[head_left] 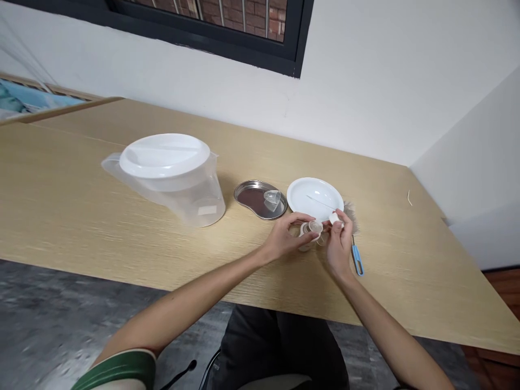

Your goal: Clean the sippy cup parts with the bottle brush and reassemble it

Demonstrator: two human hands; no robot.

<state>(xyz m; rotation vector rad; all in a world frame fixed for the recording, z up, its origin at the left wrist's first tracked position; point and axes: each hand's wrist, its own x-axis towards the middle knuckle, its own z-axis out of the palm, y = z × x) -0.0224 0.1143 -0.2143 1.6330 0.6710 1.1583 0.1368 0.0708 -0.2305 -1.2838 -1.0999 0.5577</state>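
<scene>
My left hand (289, 235) is closed around a small clear plastic container (315, 227) with a round rim, held just above the table. Close beside it, my right hand (340, 244) pinches a small white piece (334, 218), perhaps a cap. A thin pale line (319, 202) runs from near that piece across the bowl; whether the two are joined I cannot tell. Behind the hands is a shallow white bowl (296, 188). More clear plastic shows under my fingers, partly hidden. To the right of my right hand lies a brush with a blue loop handle (357, 261) and grey bristles (351, 216).
A kidney-shaped metal tray (249, 196) left of the bowl holds a clear plastic cup-like piece (272, 200). Farther left stands a large translucent pitcher (195, 200) with a white lid (166, 154). A thin pale strip (409, 198) lies at the right of the wooden table (122, 233).
</scene>
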